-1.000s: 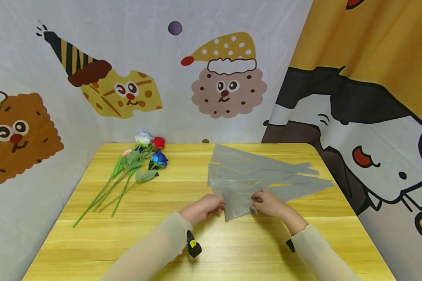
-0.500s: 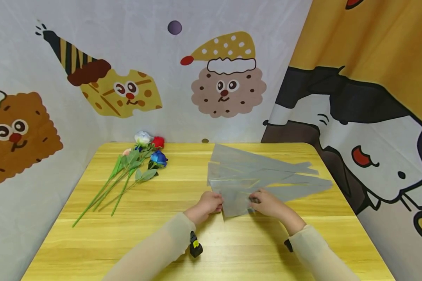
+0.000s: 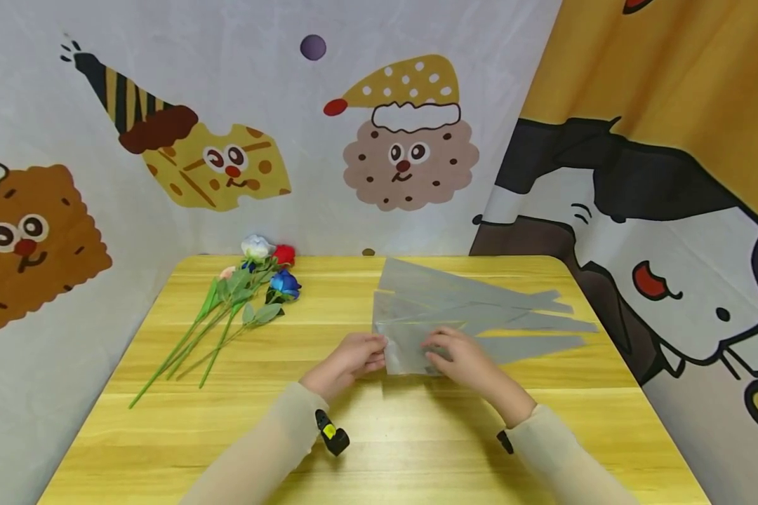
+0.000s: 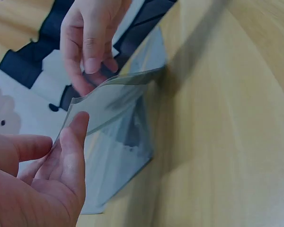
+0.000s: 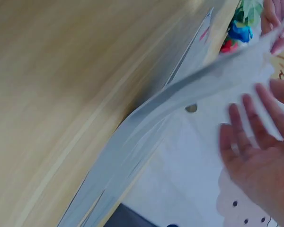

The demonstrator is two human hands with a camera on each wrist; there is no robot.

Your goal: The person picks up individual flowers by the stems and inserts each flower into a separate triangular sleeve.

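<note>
My left hand [image 3: 347,359] pinches the wide left edge of a clear, tapered plastic flower sleeve [image 3: 407,351], raising that end above the table. In the left wrist view, thumb and fingers meet on the rim of the sleeve [image 4: 109,101]. My right hand [image 3: 464,358] hovers at the same sleeve, farther along toward its narrow end. Its fingers are spread and loosely bent in the right wrist view, where the right hand [image 5: 265,146] appears apart from the film. More flat sleeves [image 3: 429,280] lie fanned out beneath and behind, narrow ends to the right.
Several artificial roses lie at the table's left: a white rose [image 3: 257,247], a red rose [image 3: 284,254] and a blue rose [image 3: 285,284] among them, with green stems [image 3: 177,351] pointing toward the front. A printed cloth [image 3: 328,224] hangs behind the wooden table [image 3: 417,456].
Both hands have moved left and slightly away from me, carrying the sleeve's wide end along and up. The right hand's fingers have loosened from the sleeve. The roses have stayed put.
</note>
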